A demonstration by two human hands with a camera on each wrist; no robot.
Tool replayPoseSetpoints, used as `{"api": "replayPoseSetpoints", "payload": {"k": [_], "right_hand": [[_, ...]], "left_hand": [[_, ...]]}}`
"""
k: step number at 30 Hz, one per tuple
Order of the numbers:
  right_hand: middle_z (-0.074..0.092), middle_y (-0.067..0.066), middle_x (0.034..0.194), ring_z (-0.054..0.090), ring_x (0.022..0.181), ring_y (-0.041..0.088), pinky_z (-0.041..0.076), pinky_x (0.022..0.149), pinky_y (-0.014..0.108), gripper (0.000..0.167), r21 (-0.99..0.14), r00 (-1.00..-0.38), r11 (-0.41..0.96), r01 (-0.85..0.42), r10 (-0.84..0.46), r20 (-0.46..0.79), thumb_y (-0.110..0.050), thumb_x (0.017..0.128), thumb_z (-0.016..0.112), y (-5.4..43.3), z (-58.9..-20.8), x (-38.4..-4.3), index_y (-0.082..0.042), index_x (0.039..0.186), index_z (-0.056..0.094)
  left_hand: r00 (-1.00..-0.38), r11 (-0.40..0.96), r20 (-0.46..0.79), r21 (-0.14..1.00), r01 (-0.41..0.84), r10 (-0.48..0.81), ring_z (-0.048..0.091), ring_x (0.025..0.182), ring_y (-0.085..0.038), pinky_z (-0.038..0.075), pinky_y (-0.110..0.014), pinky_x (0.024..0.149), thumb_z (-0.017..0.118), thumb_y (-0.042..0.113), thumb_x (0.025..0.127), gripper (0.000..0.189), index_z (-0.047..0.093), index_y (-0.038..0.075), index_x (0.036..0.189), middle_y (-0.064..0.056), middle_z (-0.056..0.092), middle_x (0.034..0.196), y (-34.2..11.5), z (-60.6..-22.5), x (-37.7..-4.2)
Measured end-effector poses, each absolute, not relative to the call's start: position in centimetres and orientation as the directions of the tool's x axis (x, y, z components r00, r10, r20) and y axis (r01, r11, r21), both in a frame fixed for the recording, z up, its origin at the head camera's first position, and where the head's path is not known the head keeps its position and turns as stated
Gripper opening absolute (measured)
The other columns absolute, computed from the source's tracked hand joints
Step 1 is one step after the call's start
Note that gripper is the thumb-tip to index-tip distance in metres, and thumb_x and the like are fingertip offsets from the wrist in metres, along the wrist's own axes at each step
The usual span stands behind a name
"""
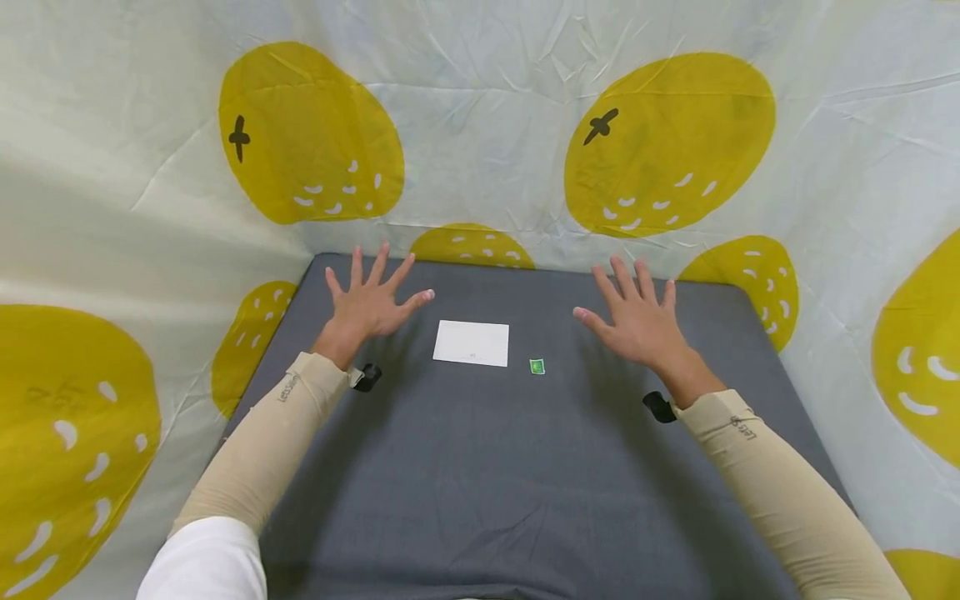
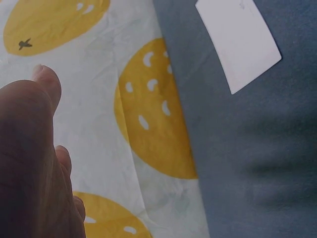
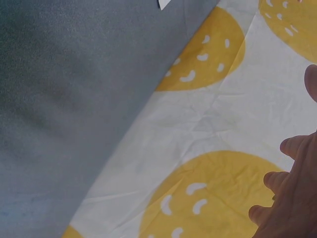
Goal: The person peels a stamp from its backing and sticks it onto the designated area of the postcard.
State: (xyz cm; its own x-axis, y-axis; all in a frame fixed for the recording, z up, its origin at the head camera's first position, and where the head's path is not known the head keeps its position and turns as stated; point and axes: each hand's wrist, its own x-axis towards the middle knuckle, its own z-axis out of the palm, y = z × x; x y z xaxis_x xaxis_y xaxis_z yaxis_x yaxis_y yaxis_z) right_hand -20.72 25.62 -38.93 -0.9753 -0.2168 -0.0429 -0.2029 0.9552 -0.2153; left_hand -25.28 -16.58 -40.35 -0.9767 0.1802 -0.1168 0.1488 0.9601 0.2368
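A white rectangular card or envelope (image 1: 471, 342) lies flat on the grey cloth-covered table, with a tiny mark near its lower edge. Just right of it is a small green stamp-like square (image 1: 537, 367) with a pale border. My left hand (image 1: 369, 304) hovers above the table to the left of the white piece, fingers spread and holding nothing. On the other side, my right hand (image 1: 637, 321) is raised too, its fingers spread, with the green square to its left. In the left wrist view the white piece (image 2: 240, 42) shows at upper right.
A pale curtain (image 1: 480, 125) printed with yellow fruit shapes hangs behind the table and along both sides. The grey tabletop (image 1: 480, 467) stretches toward me. Small black wrist cameras (image 1: 367, 377) hang under both wrists.
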Motion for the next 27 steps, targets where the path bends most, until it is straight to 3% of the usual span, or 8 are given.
{"api": "replayPoseSetpoints", "payload": {"k": [21, 27], "right_hand": [[-0.009, 0.007, 0.178, -0.011, 0.163, 0.044, -0.011, 0.119, 0.081, 0.089, -0.201, -0.972, 0.955, -0.218, -0.232, -0.046, -0.073, 0.102, 0.038, 23.6, -40.0, -20.5, -0.025, 0.17, 0.007], [-0.006, 0.009, 0.178, -0.01, 0.163, 0.045, -0.008, 0.119, 0.082, 0.088, -0.189, -0.97, 0.955, -0.227, -0.239, -0.047, -0.072, 0.103, 0.039, 23.3, -40.3, -20.2, -0.025, 0.17, 0.007]], "left_hand": [[-0.974, 0.96, -0.115, 0.227, 0.164, 0.194, -0.024, 0.16, -0.045, -0.018, -0.083, 0.115, 0.025, 0.089, 0.093, 0.09, 0.0, 0.045, 0.167, -0.003, -0.014, 0.178, -15.7, -41.6, -24.9], [-0.975, 0.963, -0.113, 0.217, 0.161, 0.189, -0.022, 0.161, -0.044, -0.012, -0.083, 0.117, 0.027, 0.088, 0.094, 0.089, 0.002, 0.045, 0.167, 0.0, -0.015, 0.177, -15.7, -41.9, -24.7]]}}
